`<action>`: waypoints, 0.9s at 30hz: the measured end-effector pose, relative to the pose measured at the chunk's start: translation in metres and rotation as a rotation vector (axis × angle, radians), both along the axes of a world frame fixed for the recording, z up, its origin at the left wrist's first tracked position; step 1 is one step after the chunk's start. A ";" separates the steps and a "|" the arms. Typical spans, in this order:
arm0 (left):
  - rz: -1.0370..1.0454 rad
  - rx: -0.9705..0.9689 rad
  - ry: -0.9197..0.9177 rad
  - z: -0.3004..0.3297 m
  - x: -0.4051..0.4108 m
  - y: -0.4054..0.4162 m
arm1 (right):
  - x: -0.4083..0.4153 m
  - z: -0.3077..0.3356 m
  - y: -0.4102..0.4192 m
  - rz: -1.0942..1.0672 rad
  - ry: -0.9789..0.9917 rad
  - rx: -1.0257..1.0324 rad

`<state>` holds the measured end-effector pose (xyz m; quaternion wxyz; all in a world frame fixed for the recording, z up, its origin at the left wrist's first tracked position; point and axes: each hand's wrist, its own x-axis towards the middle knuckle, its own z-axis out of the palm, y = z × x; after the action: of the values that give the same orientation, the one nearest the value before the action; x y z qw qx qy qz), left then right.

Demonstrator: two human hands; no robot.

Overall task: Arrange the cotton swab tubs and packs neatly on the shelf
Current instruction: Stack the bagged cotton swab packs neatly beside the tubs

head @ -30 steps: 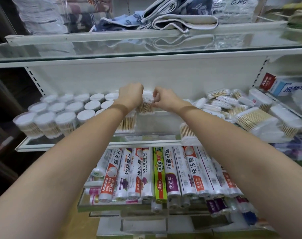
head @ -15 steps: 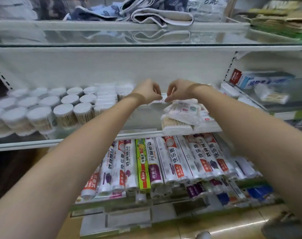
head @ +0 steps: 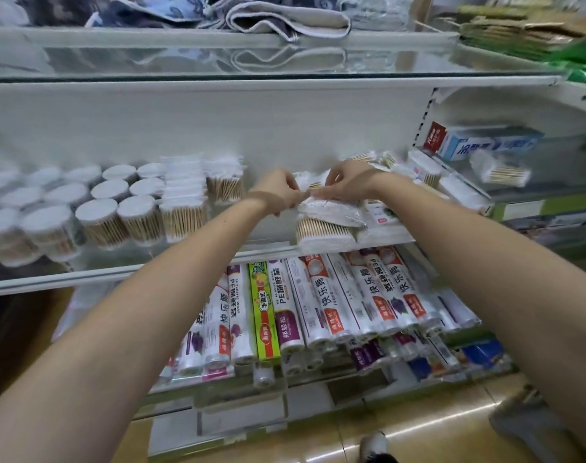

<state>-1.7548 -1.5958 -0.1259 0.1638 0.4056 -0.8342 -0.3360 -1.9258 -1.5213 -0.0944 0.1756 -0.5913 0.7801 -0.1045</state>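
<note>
left hand (head: 278,192): reaching over the glass shelf (head: 124,272), fingers curled and pinching the left edge of a flat clear swab pack (head: 328,208)
right hand (head: 348,178): same deal on the other side, fingers curled over the top right of that pack, pretty much pinching it
swab pack: sits between both hands, on top of the loose pile of packs (head: 321,233) toward the right of the shelf
round tubs (head: 101,222): white-lidded, standing upright in rows across the left part of the shelf, kinda blurry at the far left
square tubs (head: 184,208): a few just right of the round ones, swab sticks showing through
more packs (head: 422,168): jumbled at the far right end
shelf below: rolls of plastic wrap (head: 321,295) lined up side by side
shelf above: folded cloths (head: 284,18)
side shelf: toothpaste box (head: 485,142)
</note>
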 end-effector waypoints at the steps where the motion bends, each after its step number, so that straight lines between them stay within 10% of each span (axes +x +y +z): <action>1: 0.034 -0.025 0.008 0.000 0.002 0.000 | 0.000 -0.002 -0.003 -0.011 -0.012 -0.053; 17: 0.254 -0.222 -0.047 -0.014 0.005 -0.033 | 0.017 -0.022 -0.089 0.252 0.376 -0.067; 27: 0.460 -0.210 0.087 -0.012 -0.006 -0.030 | 0.015 -0.003 -0.112 0.325 -0.212 -0.253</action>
<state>-1.7609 -1.6262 -0.1381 0.3130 0.5506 -0.7424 -0.2186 -1.9106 -1.6329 -0.0973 0.1955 -0.7124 0.6325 -0.2331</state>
